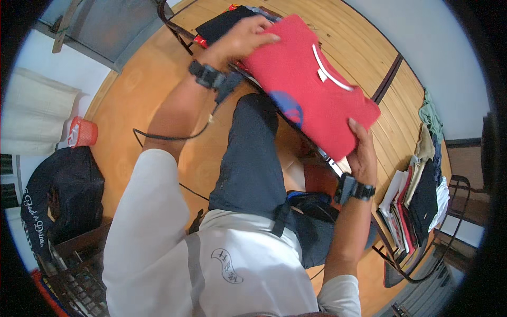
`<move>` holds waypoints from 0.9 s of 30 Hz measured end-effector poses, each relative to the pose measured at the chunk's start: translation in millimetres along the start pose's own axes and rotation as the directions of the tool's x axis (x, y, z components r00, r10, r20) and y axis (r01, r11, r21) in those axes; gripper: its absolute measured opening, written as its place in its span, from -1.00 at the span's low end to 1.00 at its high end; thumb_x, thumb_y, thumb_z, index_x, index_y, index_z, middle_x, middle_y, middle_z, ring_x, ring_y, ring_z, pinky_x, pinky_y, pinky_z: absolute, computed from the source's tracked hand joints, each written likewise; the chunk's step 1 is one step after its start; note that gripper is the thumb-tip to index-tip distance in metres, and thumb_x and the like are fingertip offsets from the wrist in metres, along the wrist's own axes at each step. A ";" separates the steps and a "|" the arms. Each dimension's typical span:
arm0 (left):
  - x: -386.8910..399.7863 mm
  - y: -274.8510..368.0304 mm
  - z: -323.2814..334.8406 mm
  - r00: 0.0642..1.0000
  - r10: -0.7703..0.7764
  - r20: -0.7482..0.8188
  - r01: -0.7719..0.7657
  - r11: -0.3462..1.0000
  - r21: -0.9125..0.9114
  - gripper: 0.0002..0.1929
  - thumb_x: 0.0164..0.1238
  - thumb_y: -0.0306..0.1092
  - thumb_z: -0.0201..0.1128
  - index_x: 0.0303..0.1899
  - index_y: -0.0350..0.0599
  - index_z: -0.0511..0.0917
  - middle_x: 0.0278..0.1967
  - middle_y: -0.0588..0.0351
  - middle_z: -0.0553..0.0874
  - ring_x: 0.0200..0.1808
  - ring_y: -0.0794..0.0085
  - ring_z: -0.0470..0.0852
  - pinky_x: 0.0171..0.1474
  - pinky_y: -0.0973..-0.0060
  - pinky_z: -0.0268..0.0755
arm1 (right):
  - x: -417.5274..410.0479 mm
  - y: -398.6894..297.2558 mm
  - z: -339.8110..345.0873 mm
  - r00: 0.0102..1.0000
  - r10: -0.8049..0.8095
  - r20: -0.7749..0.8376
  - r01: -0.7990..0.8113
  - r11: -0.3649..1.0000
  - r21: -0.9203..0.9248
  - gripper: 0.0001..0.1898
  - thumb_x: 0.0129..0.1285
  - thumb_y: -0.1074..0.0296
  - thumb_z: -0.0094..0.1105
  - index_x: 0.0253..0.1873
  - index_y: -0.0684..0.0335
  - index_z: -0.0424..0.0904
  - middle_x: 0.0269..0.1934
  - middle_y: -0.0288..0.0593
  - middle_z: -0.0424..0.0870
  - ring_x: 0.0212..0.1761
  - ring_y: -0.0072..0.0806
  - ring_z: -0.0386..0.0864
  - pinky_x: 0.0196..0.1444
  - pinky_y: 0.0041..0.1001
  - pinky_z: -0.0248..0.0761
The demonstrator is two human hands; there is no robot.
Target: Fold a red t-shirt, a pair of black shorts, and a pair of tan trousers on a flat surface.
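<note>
A folded red T-shirt (pixel 301 83) with a white inner neckband and a small neck tag spans the space between my two hands, above the near edge of the wooden slatted table (pixel 390 107). My left hand (pixel 247 37) grips its left end, thumb on top. At the lower right corner, my right hand (pixel 360 150) pinches the cloth with the thumb uppermost. A round blue print (pixel 287 107) shows on the shirt's near side. Beyond my left hand lies a pile with folded black cloth (pixel 225 25) on top.
A stack of folded garments (pixel 412 202) stands on the table's right end, with rumpled green cloth (pixel 431 115) behind it. A dark metal-framed chair (pixel 461 222) is at far right. On the left are a red wastebasket (pixel 85 132) and a black-draped object (pixel 75 194). A cable (pixel 166 138) hangs from my left wrist.
</note>
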State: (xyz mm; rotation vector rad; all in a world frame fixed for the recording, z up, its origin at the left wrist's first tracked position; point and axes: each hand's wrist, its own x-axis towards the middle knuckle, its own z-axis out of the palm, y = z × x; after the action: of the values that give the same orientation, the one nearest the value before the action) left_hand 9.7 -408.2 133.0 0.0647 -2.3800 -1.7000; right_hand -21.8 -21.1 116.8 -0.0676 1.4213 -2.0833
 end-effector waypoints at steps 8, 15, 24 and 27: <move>28.8 -19.3 -124.8 0.988 0.039 -0.146 0.002 0.962 0.275 -0.65 0.40 -0.17 0.41 0.05 -0.17 0.62 -0.15 0.12 0.75 -0.10 0.45 0.68 -0.03 0.45 0.54 | 73.3 8.4 103.0 0.989 -0.104 0.102 0.111 0.991 -0.075 -0.59 0.30 0.43 0.38 0.21 0.38 0.55 0.09 -0.10 0.71 0.09 -0.33 0.69 0.18 -0.33 0.55; 33.5 -9.9 -183.7 0.974 0.155 -0.165 -0.110 0.961 0.255 -0.79 0.42 -0.28 0.36 -0.11 -0.22 0.64 -0.23 0.19 0.73 -0.16 0.53 0.62 -0.09 0.46 0.52 | 111.0 11.8 156.4 0.988 -0.099 0.119 0.111 0.990 -0.093 -0.61 0.30 0.41 0.39 0.18 0.37 0.56 0.04 -0.06 0.73 -0.01 -0.33 0.73 0.04 -0.38 0.62; 3.3 -87.5 -129.0 0.818 0.446 -0.362 0.165 0.421 0.892 -0.34 0.33 0.14 0.37 0.25 -0.22 0.55 0.12 -0.17 0.69 0.17 -0.01 0.64 0.24 0.21 0.45 | 134.2 77.2 147.9 0.798 -0.586 0.141 0.377 0.303 -0.875 -0.32 0.21 0.17 0.44 0.24 0.57 0.40 0.17 0.42 0.49 0.26 0.23 0.43 0.29 0.00 0.32; -13.9 -70.9 -54.9 0.855 0.437 -0.281 0.070 0.440 0.895 -0.26 0.36 0.24 0.27 0.33 -0.19 0.49 0.31 -0.19 0.56 0.38 -0.09 0.45 0.41 0.06 0.24 | 120.0 64.5 150.4 0.576 -0.749 0.327 0.471 -0.024 -0.882 -0.30 0.25 0.14 0.40 0.31 0.52 0.35 0.23 0.37 0.45 0.31 0.22 0.39 0.33 -0.02 0.29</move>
State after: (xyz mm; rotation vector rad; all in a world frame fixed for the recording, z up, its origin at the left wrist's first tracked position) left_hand 27.9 -480.5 81.4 0.3219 -2.4260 -0.0873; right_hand -35.1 -222.0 90.5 -1.2091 3.0770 -1.3882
